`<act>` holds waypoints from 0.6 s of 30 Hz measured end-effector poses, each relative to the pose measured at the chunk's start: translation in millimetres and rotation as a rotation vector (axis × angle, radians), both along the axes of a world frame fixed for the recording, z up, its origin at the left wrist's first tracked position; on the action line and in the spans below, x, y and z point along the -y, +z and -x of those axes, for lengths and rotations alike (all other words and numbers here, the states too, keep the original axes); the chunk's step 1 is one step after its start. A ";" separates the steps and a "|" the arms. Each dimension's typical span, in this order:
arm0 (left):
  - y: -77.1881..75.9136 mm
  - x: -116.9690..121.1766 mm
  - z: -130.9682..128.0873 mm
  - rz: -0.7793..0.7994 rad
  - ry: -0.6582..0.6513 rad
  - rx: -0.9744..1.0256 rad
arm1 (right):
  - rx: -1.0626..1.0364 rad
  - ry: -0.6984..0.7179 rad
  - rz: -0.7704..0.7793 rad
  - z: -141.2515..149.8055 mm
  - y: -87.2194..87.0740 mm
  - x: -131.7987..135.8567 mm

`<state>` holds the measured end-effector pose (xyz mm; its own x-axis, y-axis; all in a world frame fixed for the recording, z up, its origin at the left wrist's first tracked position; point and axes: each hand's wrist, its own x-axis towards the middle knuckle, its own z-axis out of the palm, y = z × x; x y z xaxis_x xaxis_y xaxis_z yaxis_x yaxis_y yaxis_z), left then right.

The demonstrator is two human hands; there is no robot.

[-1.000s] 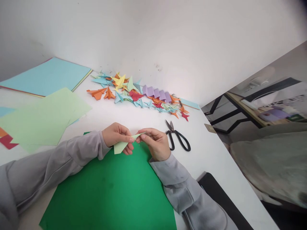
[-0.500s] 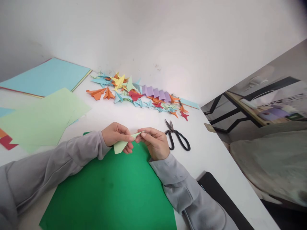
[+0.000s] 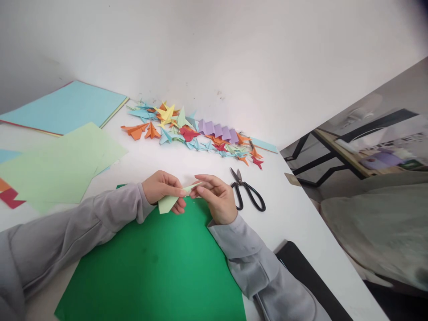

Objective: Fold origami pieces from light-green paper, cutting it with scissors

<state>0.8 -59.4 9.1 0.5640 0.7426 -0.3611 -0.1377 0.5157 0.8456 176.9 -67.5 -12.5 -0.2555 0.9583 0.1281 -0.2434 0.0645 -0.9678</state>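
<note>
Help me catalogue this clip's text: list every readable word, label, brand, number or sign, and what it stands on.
Nothing reads clearly.
Dark lettering on the white surface in the right background: too blurred to read.
Light green folded paper, green sheet, scissors: no text visible.

the left hand (image 3: pixel 164 191) pinches folded pale-green paper (image 3: pixel 167 205) over a green sheet (image 3: pixel 157 263). scissors (image 3: pixel 240 182) lie on the tabletop (image 3: pixel 287 214) near the right hand (image 3: pixel 219 198).

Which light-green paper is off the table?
The small folded piece pinched in the left hand; the large light-green sheets and light-green folded figures rest on the table.
</note>
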 end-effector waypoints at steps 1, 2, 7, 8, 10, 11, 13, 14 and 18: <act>0.2 0.6 -0.8 -0.019 0.015 0.002 | 0.006 0.009 0.007 1.4 0.0 0.7; 0.3 1.5 -1.9 -0.048 0.035 0.004 | 0.011 0.018 0.019 3.4 0.0 1.7; 1.0 9.1 -9.4 -0.270 0.177 -0.024 | -0.016 0.011 0.038 15.7 -1.1 7.9; 1.1 10.8 -10.8 -0.320 0.201 -0.035 | -0.053 0.013 0.041 17.7 -1.3 8.9; 1.0 13.8 -12.9 -0.411 0.230 -0.061 | -0.129 0.019 0.051 20.4 -1.3 10.7; 0.7 15.1 -13.7 -0.452 0.235 -0.078 | -0.152 0.017 0.051 21.2 -1.0 11.4; -0.4 17.2 -14.7 -0.519 0.236 -0.122 | -0.170 -0.009 0.036 21.8 0.0 12.2; -1.2 18.1 -15.0 -0.551 0.240 -0.150 | -0.168 -0.023 0.029 21.8 0.6 12.3; -3.7 21.0 -14.1 -0.721 0.251 -0.310 | -0.128 -0.040 0.064 20.5 2.3 11.6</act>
